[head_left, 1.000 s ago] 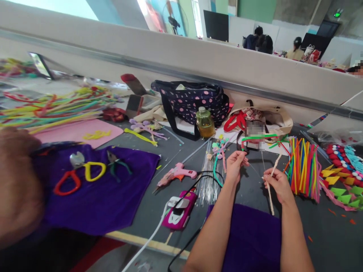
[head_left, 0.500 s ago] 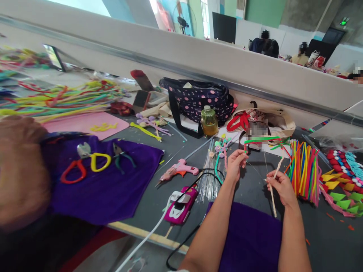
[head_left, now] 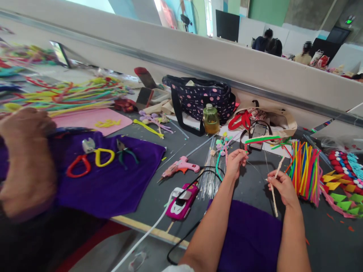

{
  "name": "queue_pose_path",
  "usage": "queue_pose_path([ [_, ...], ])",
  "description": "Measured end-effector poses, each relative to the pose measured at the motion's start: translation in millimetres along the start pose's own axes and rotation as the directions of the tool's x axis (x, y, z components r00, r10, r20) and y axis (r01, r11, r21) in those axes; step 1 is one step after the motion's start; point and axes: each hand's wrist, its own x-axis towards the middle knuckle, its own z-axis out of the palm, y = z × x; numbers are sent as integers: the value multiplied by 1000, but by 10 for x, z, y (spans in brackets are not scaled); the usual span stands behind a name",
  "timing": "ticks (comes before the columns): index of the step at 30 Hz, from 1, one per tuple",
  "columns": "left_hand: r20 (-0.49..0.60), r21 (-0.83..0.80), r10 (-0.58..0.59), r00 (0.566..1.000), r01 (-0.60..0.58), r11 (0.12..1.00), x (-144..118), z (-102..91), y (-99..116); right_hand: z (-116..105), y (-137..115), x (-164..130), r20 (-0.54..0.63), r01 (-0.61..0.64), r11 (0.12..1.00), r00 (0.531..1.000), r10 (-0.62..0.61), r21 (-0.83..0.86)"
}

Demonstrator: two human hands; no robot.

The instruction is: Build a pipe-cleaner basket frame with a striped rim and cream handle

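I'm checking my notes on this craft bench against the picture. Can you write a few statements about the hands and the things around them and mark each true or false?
1. The right hand grips a cream pipe cleaner. True.
2. The left hand rests on the pink glue gun. False: it is raised, pinching a thin wire, apart from the gun.
3. A bundle of coloured pipe cleaners lies right of the right hand. True.
4. The bottle of yellow liquid lies tipped over. False: it stands upright before the polka-dot bag.
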Motion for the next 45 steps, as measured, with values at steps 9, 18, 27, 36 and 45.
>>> queue_pose_path([
  [9, 2, -10, -20, 1000, 20, 1000, -24, 3, 16, -14, 6, 5, 5, -2, 1000, 1000, 2, 3],
  [18, 20, -38, -36, 999, 37, 999, -45, 20, 37, -15, 15, 4, 14, -14, 1000, 1000, 14, 8],
  [27, 27, -48, -41, 999, 43, 998, -48, 21, 45, -18, 26, 11, 17, -10, 1000, 1000, 10, 10],
  [36, 25, -37, -31, 999, 32, 999, -38, 7, 27, -21, 25, 11, 22, -2, 1000, 1000, 2, 4],
  [45, 7, -6, -5, 1000, 5, 1000, -33, 14, 18, -6, 0, -6, 23, -8, 1000, 1000, 8, 10],
])
